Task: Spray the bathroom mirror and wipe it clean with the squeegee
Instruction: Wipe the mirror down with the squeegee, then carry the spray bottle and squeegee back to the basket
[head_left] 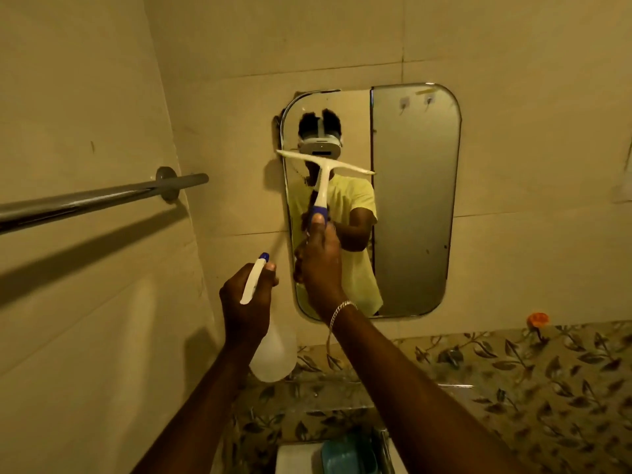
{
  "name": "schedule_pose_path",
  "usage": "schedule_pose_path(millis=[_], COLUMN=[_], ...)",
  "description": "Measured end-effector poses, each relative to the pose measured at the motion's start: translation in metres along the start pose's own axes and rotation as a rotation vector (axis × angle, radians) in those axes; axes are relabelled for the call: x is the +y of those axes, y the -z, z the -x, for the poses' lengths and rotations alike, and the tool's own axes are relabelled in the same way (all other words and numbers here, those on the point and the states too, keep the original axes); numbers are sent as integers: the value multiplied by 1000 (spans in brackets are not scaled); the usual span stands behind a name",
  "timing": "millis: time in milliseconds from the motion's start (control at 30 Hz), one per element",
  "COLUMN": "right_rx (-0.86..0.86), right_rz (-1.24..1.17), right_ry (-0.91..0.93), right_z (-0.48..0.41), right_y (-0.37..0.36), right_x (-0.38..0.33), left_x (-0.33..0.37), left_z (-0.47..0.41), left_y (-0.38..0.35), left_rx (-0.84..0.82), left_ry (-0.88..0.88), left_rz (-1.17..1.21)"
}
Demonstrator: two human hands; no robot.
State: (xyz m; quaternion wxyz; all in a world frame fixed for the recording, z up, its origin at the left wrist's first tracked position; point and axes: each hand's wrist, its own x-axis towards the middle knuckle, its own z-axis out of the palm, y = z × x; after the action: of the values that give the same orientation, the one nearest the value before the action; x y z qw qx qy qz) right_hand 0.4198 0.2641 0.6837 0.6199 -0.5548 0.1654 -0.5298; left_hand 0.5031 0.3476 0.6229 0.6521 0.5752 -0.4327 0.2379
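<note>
A rounded wall mirror (413, 206) hangs on the beige tiled wall. My right hand (319, 260) grips the blue-ended handle of a white squeegee (323, 165). Its blade lies slightly tilted against the upper left part of the glass. My left hand (244, 304) holds a white spray bottle (272, 354) by its trigger head, below and left of the mirror. The blue nozzle points up toward the wall. The mirror reflects a person in a yellow shirt.
A chrome towel rail (102, 198) juts from the left wall at hand height. A leaf-patterned tile band (513, 371) runs below the mirror. An orange hook (537, 319) sticks to the wall at right. A white basin edge with a blue soap dish (345, 453) sits at the bottom.
</note>
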Motion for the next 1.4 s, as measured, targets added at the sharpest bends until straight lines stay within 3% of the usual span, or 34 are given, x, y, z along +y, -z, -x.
schedule_pose_path(millis=[300, 400, 500, 733, 1000, 1167, 1400], right_rx=[37, 15, 57, 111, 103, 259, 487], right_rz=[320, 469, 471, 396, 328, 562, 685], right_ry=[-158, -273, -402, -354, -278, -224, -239], right_z=[91, 120, 137, 148, 165, 181, 209], right_y=[107, 148, 182, 215, 269, 344, 496], right_x=[150, 185, 201, 164, 101, 76, 64], left_x=[-3, -4, -5, 6, 41, 66, 103], left_z=[23, 30, 36, 53, 109, 165, 262], left_y=[-3, -4, -6, -22, -78, -138, -243], left_rx=[-40, -54, -69, -177, -327, -494, -836], left_ry=[28, 48, 83, 142, 311, 376, 567], left_rz=[60, 48, 27, 40, 247, 348, 461])
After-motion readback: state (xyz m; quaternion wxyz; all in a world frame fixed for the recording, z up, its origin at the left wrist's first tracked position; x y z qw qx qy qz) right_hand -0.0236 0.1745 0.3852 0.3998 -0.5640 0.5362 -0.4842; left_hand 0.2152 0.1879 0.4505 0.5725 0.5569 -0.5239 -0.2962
